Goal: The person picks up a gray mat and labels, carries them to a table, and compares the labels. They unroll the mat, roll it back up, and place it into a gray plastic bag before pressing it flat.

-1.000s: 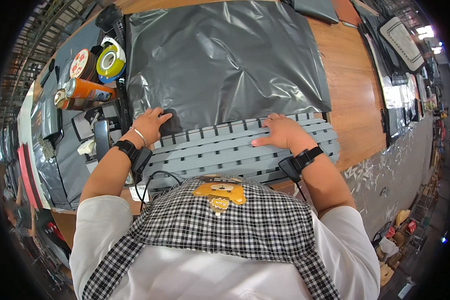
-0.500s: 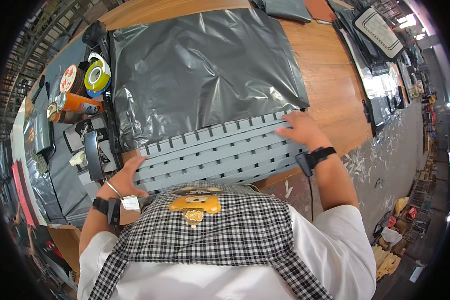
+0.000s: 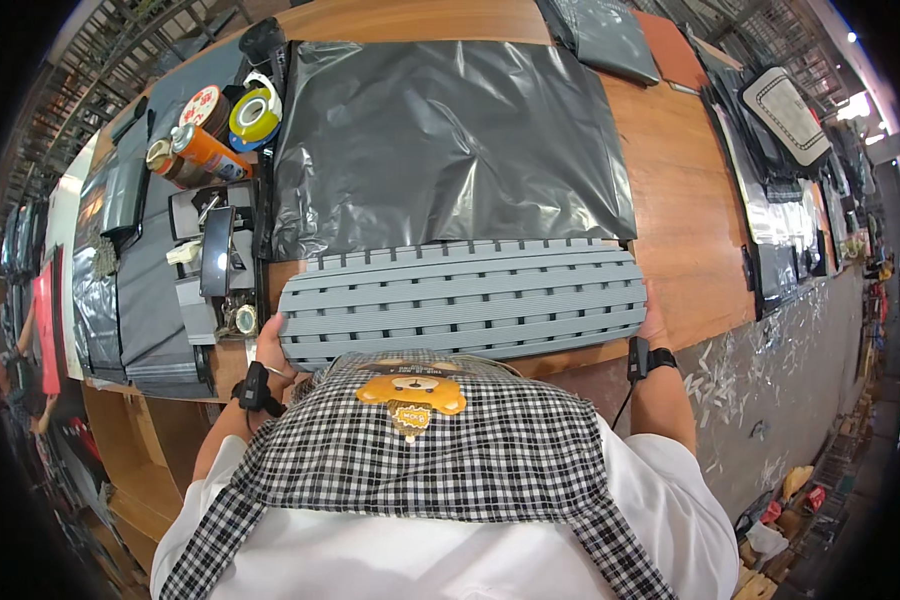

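Observation:
A grey slotted mat [image 3: 460, 305] bulges upward across the near edge of the table, right in front of my apron. My left hand [image 3: 272, 345] grips its left end and my right hand [image 3: 653, 320] its right end. The fingers of both hands are mostly hidden behind or under the mat. Beyond it, a large dark grey plastic bag [image 3: 450, 140] lies flat and wrinkled. The mat's far slotted edge meets the bag's near edge; whether it lies over or inside the bag I cannot tell.
On the left lie rolls of tape [image 3: 255, 118], an orange spray can [image 3: 210, 152], a phone [image 3: 217, 250] and a watch [image 3: 240, 318]. Folded dark bags [image 3: 600, 38] sit at the back. Stacked packages [image 3: 785, 230] line the right edge, above a floor littered with scraps [image 3: 730, 390].
My hands have gone from lying on the mat to holding its two ends. The mat now bulges higher and nearer to me. The whole view has shifted and turned slightly.

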Tool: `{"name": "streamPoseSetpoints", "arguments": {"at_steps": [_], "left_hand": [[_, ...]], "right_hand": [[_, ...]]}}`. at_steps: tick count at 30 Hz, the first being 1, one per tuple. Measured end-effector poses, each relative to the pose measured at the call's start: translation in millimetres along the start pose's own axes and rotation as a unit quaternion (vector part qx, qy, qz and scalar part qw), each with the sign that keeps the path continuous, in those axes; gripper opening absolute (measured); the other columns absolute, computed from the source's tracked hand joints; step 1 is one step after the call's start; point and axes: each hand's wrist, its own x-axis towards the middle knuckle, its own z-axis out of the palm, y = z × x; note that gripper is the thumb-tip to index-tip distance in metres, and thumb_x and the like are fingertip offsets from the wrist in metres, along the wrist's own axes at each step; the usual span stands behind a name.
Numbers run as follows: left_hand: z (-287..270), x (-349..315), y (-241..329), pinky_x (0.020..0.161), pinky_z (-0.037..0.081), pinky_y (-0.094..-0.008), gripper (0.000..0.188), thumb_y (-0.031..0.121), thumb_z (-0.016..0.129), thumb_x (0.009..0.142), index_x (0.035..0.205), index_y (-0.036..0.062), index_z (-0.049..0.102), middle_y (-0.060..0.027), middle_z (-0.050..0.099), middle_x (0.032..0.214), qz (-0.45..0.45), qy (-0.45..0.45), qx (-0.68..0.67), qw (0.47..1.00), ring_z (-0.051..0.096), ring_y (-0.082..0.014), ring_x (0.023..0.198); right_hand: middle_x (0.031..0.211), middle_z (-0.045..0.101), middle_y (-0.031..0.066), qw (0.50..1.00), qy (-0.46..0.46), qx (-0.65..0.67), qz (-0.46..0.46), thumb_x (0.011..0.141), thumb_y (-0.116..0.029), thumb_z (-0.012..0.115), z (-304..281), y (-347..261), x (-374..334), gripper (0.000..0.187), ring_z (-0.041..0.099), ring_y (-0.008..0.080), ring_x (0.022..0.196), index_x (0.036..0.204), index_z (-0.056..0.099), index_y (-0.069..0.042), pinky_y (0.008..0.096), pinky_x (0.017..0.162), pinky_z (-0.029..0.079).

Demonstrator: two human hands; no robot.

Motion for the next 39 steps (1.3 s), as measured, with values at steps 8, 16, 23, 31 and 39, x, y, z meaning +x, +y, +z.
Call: {"name": "streamPoseSetpoints", "arguments": {"at_steps": [8, 16, 23, 31, 39], "left_hand": [[31.1, 5.4, 1.5, 0.1, 0.046, -0.0477, 0.062, 0.055, 0.045, 0.093, 0.137, 0.0109, 0.051, -0.0124, 0.057, 0.133, -0.009, 0.015, 0.025, 1.0, 0.056, -0.031, 0.12], [81.2, 12.4, 29.2, 0.09, 0.048, -0.0499, 0.054, 0.052, 0.061, 0.085, 0.125, 0.0149, 0.059, -0.0092, 0.063, 0.121, -0.006, 0.155, 0.14, 0.978, 0.06, -0.0287, 0.11], [110.9, 48.9, 97.1, 0.1, 0.033, -0.0667, 0.066, 0.067, 0.048, 0.087, 0.129, 0.0169, 0.059, -0.0125, 0.058, 0.133, -0.153, 0.162, 0.184, 0.957, 0.052, -0.0389, 0.121], [89.7, 61.9, 138.8, 0.098, 0.035, -0.0604, 0.079, 0.068, 0.053, 0.082, 0.139, 0.0138, 0.049, -0.0128, 0.053, 0.134, -0.16, 0.044, 0.335, 0.927, 0.053, -0.0355, 0.115], [45.8, 112.7, 56.4, 0.092, 0.045, -0.0316, 0.059, 0.047, 0.058, 0.094, 0.123, -0.0043, 0.059, -0.0108, 0.063, 0.118, 0.203, 0.174, 0.353, 0.897, 0.059, -0.0193, 0.104]], "right_hand": [[0.119, 0.064, 0.0083, 0.988, 0.024, -0.155, 0.017, 0.099, -0.042, 0.047, -89.5, 18.3, 28.8, 0.05, 0.061, 0.0218, 0.108, 0.128, 0.056, -0.002, 0.0358, 0.093, 0.05], [0.114, 0.066, 0.0077, 0.997, 0.055, -0.039, 0.039, 0.098, -0.032, 0.048, -46.9, -5.0, 29.7, 0.04, 0.063, 0.0225, 0.101, 0.124, 0.059, -0.003, 0.0354, 0.087, 0.053], [0.137, 0.053, 0.0155, 0.976, 0.117, -0.068, 0.172, 0.092, -0.069, 0.039, 117.2, -92.4, 36.7, 0.08, 0.051, 0.0336, 0.123, 0.138, 0.047, -0.004, 0.0496, 0.101, 0.042], [0.14, 0.05, 0.0123, 0.958, -0.139, -0.249, -0.014, 0.09, -0.046, 0.062, 56.7, -87.1, 41.6, 0.073, 0.046, 0.0279, 0.128, 0.144, 0.039, -0.001, 0.0422, 0.108, 0.036], [0.138, 0.051, 0.0114, 0.988, 0.087, -0.098, -0.077, 0.085, -0.031, 0.072, 111.0, -68.6, 89.4, 0.071, 0.047, 0.0279, 0.126, 0.142, 0.042, -0.002, 0.0427, 0.108, 0.035]]}}
